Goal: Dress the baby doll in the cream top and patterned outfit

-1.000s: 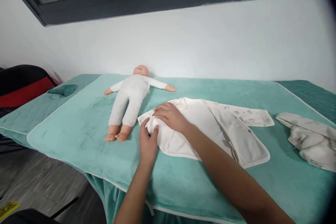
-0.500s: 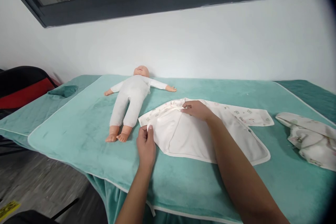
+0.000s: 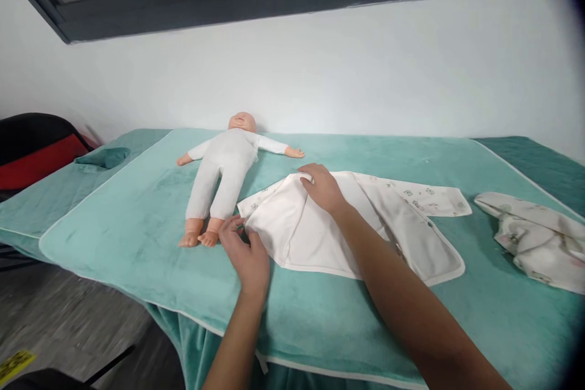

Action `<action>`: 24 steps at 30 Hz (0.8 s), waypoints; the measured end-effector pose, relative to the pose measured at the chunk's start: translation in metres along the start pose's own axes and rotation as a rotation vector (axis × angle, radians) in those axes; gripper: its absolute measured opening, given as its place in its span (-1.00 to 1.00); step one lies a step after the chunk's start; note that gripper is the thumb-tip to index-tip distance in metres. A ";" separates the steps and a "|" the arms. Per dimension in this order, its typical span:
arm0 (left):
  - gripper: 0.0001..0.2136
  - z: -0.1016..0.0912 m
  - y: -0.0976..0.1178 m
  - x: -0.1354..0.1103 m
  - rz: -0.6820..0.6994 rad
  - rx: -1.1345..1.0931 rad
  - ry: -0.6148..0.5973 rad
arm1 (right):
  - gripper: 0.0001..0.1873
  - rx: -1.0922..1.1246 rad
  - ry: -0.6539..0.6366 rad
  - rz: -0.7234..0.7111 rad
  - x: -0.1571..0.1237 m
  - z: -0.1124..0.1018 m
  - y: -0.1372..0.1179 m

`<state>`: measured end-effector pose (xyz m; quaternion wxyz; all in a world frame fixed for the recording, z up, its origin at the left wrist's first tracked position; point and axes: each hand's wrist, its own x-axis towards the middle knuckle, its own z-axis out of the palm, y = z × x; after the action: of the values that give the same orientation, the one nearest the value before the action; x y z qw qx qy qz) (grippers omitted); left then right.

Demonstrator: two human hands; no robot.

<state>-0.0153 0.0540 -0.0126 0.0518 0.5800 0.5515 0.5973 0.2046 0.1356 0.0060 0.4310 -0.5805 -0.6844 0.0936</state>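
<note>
A white baby jacket (image 3: pixel 365 225) with a small print lies spread on the teal blanket (image 3: pixel 137 225). My left hand (image 3: pixel 244 253) pinches the jacket's left sleeve end, close to the doll's feet. My right hand (image 3: pixel 322 186) rests on the upper edge of the jacket near the collar, fingers curled onto the cloth. A baby doll (image 3: pixel 226 170) in a white suit lies on its back to the left, arms out, head toward the wall.
A second crumpled printed garment (image 3: pixel 534 237) lies at the right. A small folded teal cloth (image 3: pixel 103 157) sits at the far left. A black and red chair (image 3: pixel 31 149) stands beyond the table's left end. The white wall runs behind.
My right hand moved from the sleeve up to the collar edge and the sleeve was unfolded outward. My left hand shifted slightly left along the sleeve end, toward the doll's feet.
</note>
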 end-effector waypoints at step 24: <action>-0.82 0.000 0.013 -0.010 0.488 -0.015 -0.529 | -0.28 -0.515 -0.191 0.173 0.011 0.023 -0.011</action>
<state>-0.0046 0.0416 -0.0093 0.0530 0.8288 0.3599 0.4252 0.1812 0.1505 0.0044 0.1934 -0.7158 -0.6710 0.0076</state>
